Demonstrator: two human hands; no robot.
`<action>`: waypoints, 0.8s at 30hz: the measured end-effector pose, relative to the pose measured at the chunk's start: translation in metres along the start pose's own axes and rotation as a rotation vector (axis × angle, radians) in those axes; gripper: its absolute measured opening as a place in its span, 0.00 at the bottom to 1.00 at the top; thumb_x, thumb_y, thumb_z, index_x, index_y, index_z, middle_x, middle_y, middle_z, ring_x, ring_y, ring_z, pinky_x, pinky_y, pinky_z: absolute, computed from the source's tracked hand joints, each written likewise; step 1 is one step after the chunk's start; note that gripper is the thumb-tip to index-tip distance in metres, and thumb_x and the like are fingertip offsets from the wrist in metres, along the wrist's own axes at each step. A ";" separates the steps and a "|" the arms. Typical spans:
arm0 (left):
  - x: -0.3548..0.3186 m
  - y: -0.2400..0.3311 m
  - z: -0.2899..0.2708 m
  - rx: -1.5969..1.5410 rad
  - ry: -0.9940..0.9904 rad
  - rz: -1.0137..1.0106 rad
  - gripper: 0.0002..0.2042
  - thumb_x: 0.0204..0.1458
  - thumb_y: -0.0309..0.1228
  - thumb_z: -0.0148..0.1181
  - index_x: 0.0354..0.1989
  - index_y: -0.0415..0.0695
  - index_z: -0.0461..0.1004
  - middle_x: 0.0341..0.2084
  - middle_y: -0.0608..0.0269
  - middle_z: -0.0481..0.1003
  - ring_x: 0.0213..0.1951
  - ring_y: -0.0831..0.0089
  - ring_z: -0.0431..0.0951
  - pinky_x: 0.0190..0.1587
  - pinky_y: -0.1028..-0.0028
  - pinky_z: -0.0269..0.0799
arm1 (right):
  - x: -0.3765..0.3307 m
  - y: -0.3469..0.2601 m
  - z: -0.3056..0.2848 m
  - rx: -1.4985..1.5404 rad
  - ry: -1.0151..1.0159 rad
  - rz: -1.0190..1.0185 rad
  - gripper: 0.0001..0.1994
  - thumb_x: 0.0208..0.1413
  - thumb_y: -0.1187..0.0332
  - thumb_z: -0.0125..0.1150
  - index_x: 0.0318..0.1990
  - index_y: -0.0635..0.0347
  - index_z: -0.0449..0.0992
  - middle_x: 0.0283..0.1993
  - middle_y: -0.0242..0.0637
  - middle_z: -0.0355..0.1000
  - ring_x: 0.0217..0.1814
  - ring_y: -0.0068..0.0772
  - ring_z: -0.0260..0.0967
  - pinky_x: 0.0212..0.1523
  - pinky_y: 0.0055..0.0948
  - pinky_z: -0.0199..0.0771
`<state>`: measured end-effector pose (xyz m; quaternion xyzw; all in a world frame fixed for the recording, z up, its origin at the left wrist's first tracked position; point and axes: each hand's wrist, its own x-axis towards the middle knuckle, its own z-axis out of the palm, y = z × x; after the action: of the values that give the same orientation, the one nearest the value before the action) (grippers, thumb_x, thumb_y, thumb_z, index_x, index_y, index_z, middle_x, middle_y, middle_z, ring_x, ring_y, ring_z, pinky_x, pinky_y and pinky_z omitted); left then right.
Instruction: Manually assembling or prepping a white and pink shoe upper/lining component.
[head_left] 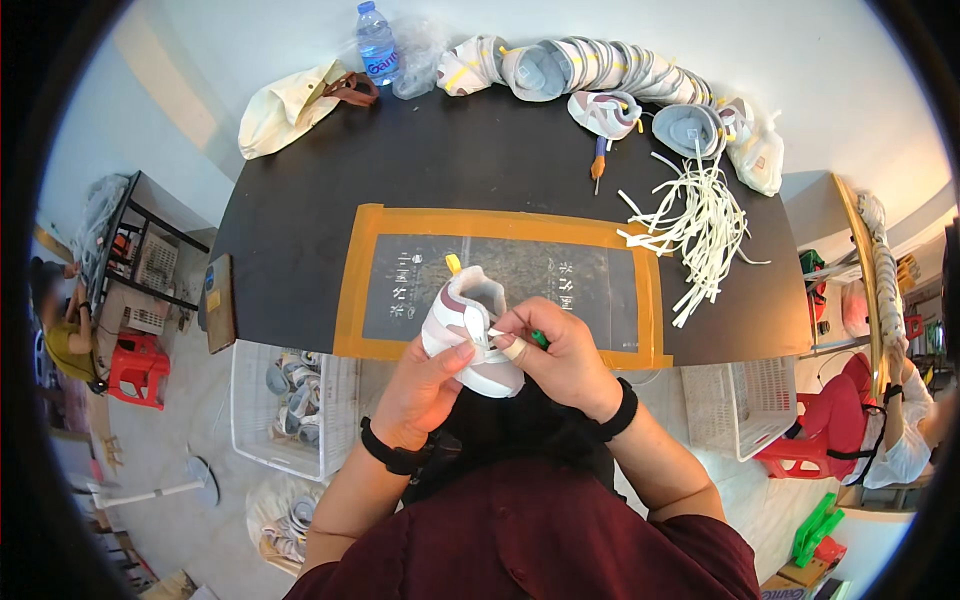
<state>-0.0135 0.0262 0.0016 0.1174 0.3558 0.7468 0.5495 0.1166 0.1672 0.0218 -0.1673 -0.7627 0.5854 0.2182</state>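
A small white and mauve sneaker (462, 318) with a yellow heel tab is held over the near edge of the black table (300, 220). My left hand (425, 385) grips its side from below. My right hand (560, 350) pinches a white lace end at the shoe and also holds a green tool (539, 339), mostly hidden by the fingers. Both wrists wear black bands. A grey mat framed with orange tape (500, 285) lies on the table just beyond the shoe.
A row of similar sneakers (600, 75) curves along the table's far edge, with a pile of white laces (695, 225), an orange-handled screwdriver (598, 160), a water bottle (376, 42) and a cream bag (285, 105). White baskets (290, 400) (740, 400) stand on the floor. Other people sit at both sides.
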 end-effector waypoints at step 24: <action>-0.002 -0.004 0.021 0.362 0.143 0.245 0.17 0.53 0.24 0.63 0.52 0.41 0.72 0.43 0.70 0.76 0.44 0.83 0.72 0.47 0.78 0.68 | 0.003 -0.010 -0.003 -0.151 0.038 -0.084 0.02 0.53 0.76 0.62 0.34 0.61 0.76 0.33 0.37 0.72 0.38 0.37 0.71 0.39 0.31 0.71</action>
<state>0.0022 0.0337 0.0141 0.2032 0.5051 0.7384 0.3979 0.1159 0.1684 0.0323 -0.1621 -0.8068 0.5133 0.2437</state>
